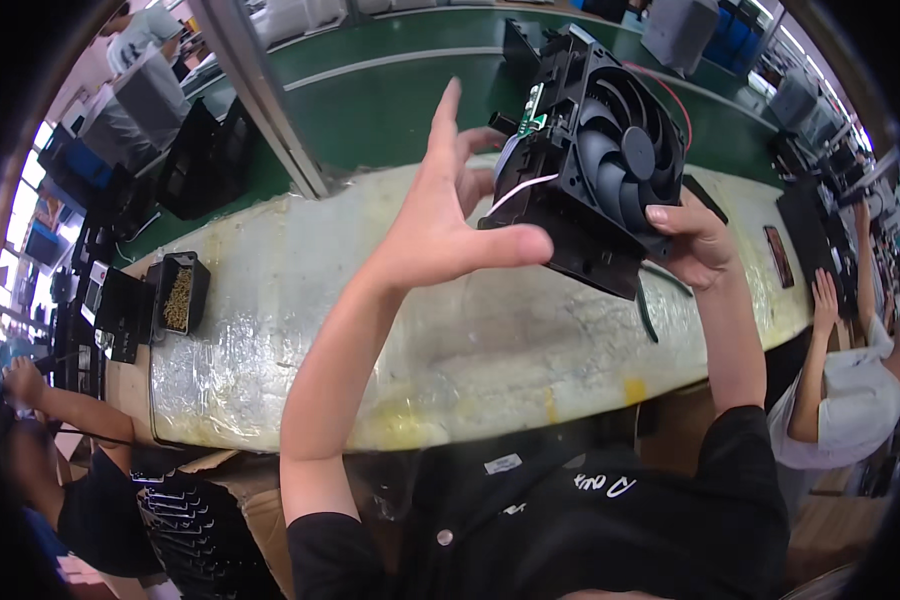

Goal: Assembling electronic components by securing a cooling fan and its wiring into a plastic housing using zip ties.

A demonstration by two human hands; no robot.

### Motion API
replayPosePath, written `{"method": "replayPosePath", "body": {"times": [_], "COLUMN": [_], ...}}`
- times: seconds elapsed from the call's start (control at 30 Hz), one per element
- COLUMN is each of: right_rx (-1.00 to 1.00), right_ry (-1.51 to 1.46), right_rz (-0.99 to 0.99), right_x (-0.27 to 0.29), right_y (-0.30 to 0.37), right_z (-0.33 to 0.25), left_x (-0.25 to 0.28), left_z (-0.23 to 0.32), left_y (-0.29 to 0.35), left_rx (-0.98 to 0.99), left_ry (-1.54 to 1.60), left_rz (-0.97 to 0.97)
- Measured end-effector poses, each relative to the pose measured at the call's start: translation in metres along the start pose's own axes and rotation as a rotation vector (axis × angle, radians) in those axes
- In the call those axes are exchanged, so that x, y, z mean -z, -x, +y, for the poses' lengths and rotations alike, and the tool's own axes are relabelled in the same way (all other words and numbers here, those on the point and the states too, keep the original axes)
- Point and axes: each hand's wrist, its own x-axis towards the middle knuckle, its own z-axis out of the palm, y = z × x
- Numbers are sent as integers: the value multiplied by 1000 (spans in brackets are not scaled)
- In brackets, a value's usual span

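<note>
A black plastic housing with a large round fan (637, 152) is held up, tilted, above the work table. My right hand (702, 245) grips its lower right edge, the thumb on the fan's frame. My left hand (440, 215) is spread open at the housing's left side, thumb stretched out before its lower corner; whether it touches cannot be told. A white wire (522, 187) runs across that side below a small green circuit board (536, 118). A red wire (678, 92) arcs behind the fan. Under my right hand lies a tool with dark green handles (648, 312), partly hidden.
Clear film covers the pale table top (470, 350). A black bin (180, 292) of small brass-coloured parts stands at its left, a phone-like slab (778, 257) at its right. Beyond rises a metal post (265, 100) beside a green surface (370, 110). Co-workers sit on both sides.
</note>
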Motion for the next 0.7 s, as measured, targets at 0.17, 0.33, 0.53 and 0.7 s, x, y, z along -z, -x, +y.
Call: {"method": "replayPosePath", "body": {"times": [0.17, 0.33, 0.53, 0.7], "right_rx": [22, 19, -25, -37], "right_ry": [80, 150, -71, -490], "right_rz": [5, 172, 388, 382], "right_x": [14, 3, -38, -76], "right_y": [45, 82, 128, 106], "right_z": [-3, 15, 86, 143], "left_x": [-32, -53, -103, -125], "left_z": [18, 17, 22, -26], "left_y": [20, 49, 113, 154], "left_rx": [428, 283, 427, 192], "left_ry": [-65, -407, -551, -957], "left_rz": [-31, 133, 311, 491]}}
